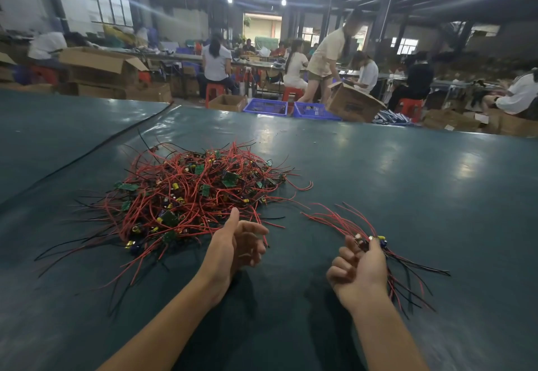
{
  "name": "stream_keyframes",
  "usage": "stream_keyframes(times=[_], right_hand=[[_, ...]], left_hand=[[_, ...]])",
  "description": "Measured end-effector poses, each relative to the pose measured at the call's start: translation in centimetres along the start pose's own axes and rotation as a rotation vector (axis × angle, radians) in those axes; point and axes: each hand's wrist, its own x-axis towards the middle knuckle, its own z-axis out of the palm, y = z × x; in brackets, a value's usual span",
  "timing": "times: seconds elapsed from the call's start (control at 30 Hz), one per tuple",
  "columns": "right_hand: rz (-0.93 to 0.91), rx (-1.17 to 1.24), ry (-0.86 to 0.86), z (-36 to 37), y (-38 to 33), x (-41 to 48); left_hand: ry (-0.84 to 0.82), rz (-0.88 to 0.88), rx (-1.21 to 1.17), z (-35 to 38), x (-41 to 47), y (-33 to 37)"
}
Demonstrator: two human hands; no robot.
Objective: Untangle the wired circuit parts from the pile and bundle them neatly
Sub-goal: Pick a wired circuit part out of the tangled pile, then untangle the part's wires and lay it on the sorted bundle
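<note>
— Where does everything lie?
— A tangled pile [189, 193] of wires sits on the green table [407, 172]; the right hand [361, 269] grips a small bundle [337, 220].
— And the left hand [238, 244]?
— Loosely spread, holding nothing, just beside the pile.

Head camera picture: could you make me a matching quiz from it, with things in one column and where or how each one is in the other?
Things:
1. tangled pile
2. left hand
3. right hand
4. blue crates

Place or state:
A. on the floor beyond the table
B. grips a small bundle of wired parts
C. spread on the table
D. fingers loosely curled, by the pile's near edge

Pairs: 1-C, 2-D, 3-B, 4-A.
</note>
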Motion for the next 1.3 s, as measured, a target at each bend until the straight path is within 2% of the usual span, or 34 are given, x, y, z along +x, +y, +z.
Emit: stream_keyframes(times=[0.07, 0.13, 0.2, 0.27, 0.3, 0.37, 0.53, 0.67, 0.87, 0.97, 1.1, 1.3], right_hand=[[0.041, 0.063, -0.027, -0.4, -0.5, 0.1], [0.007, 0.063, -0.018, -0.4, -0.5, 0.1], [-0.053, 0.02, 0.004, -0.1, -0.4, 0.2], [-0.088, -0.037, 0.007, 0.1, 0.0, 0.3], [-0.095, -0.068, 0.003, 0.1, 0.2, 0.4], [-0.109, -0.132, 0.0, 0.2, 0.5, 0.5], [-0.2, -0.251, 0.009, 0.3, 1.3, 0.7], [-0.293, -0.336, 0.023, 0.6, 1.7, 0.8], [-0.367, -0.439, 0.026, 0.6, 2.0, 0.8], [-0.385, -0.456, 0.014, 0.7, 2.2, 0.8], [-0.401, -0.483, 0.011, 0.7, 2.4, 0.9], [-0.416, -0.502, 0.0, 0.8, 2.5, 0.8]], left_hand=[[0.03, 0.051, 0.02, 0.0, 0.0, 0.0], [0.092, 0.21, 0.127, -0.1, 0.0, -0.2], [0.161, 0.472, 0.386, -0.5, 0.0, -0.4], [0.22, 0.736, 0.744, -1.3, 0.1, -0.2], [0.248, 0.823, 0.904, -1.8, 0.2, 0.0], [0.327, 0.874, 1.111, -2.7, 0.5, 0.4], [0.48, 0.772, 1.161, -4.2, 1.3, 1.4], [0.419, 0.729, 1.186, -3.4, 3.7, 3.0], [0.226, 0.284, 1.476, -3.0, 8.3, 4.9], [0.229, 0.135, 1.601, -3.1, 9.5, 5.1], [0.34, 0.154, 1.589, -3.6, 10.2, 5.1], [0.389, 0.213, 1.597, -3.9, 10.1, 5.0]])
